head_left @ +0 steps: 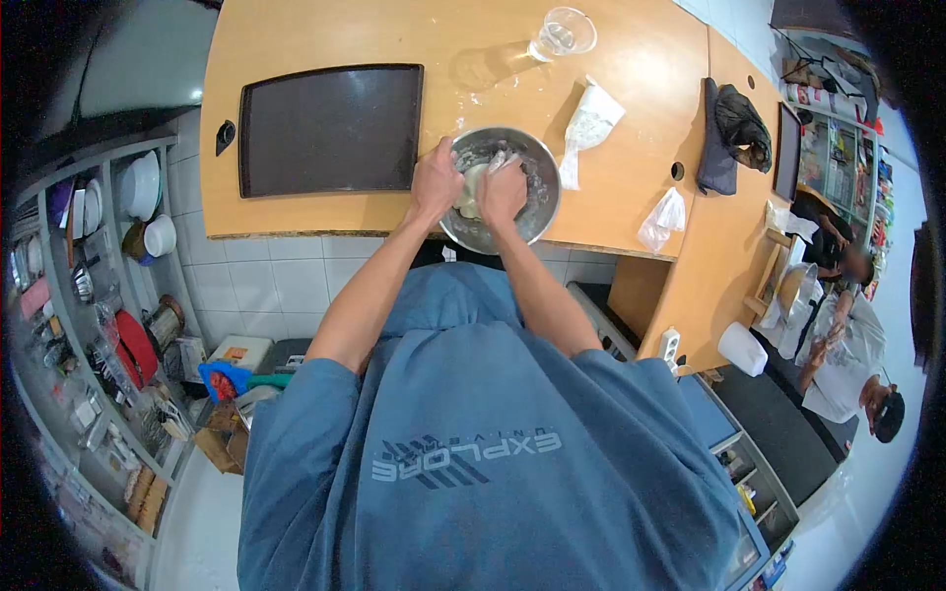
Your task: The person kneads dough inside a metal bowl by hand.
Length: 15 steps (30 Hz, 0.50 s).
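Note:
A steel mixing bowl sits at the table's front edge, its inside smeared with white flour. Pale dough lies in it, partly hidden by my hands. My left hand is closed over the bowl's left rim. Inside the bowl, my right hand has its fingers curled down on the dough, with flour on them. A bag of white powder lies right of the bowl. Beyond it stands a clear plastic cup.
A dark baking tray lies left of the bowl. A small plastic bag is near the right front edge. Shelves with kitchenware line the left side. At the far right, people are near another worktop. A white container stands closer.

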Motion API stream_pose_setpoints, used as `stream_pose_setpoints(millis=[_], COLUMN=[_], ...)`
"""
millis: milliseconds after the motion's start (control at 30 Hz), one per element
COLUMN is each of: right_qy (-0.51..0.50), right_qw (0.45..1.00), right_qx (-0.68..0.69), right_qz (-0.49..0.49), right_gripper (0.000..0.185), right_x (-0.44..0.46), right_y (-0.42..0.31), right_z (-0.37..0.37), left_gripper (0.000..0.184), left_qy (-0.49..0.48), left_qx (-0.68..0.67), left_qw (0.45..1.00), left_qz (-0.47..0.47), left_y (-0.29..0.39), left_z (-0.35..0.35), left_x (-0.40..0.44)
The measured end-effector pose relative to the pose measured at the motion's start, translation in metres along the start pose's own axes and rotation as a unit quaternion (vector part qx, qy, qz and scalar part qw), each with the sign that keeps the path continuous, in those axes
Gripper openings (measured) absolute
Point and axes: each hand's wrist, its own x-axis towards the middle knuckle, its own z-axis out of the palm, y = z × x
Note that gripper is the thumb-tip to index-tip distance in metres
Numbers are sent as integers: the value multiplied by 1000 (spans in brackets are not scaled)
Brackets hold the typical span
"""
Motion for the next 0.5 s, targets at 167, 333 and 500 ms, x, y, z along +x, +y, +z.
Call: stream_pose_setpoints(millis=[167,333,500], right_qy=[48,-9,7], right_qw=[992,991,991], right_qx=[-79,-125,-101], right_qz=[-84,-56,-84], right_gripper=[35,38,36], right_x=[-5,6,10], right_y=[18,12,14], right_z=[22,23,26], left_gripper=[17,14,15], left_qy=[-24,-42,-40], left_qx=[23,21,25], left_qw=[999,999,999], left_qz=[7,8,0], left_y=[-5,-5,-10], left_z=[2,-2,-1], left_x=[2,4,-2])
